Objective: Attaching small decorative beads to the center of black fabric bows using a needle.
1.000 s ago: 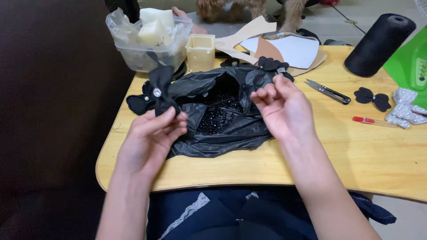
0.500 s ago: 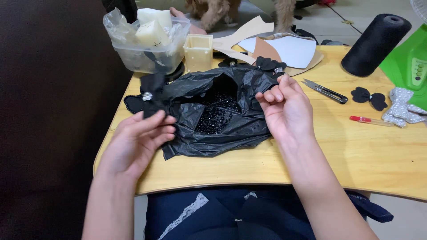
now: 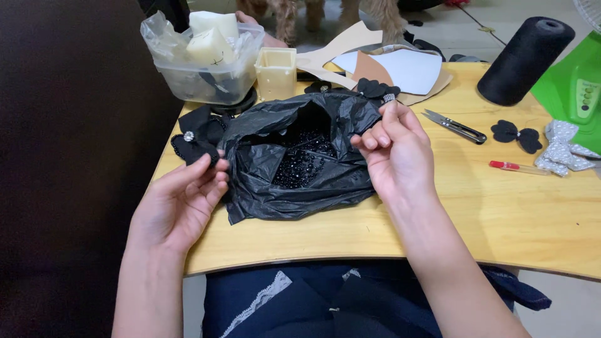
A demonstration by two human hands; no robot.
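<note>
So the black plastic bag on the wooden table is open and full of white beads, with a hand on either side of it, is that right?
Not quite: the beads are black, not white, as the head view shows. The black plastic bag is open on the wooden table, left hand and right hand flanking it.

Glossy crinkled plastic bag (image 3: 294, 156) w/ shiny beads (image 3: 300, 166), smooth wood table (image 3: 501, 213)

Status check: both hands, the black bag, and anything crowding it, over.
Left hand at black fabric flower, grip unclear. Right hand pinching rim of black plastic bag, beads inside. Clear tub close behind; snips off right.
</note>
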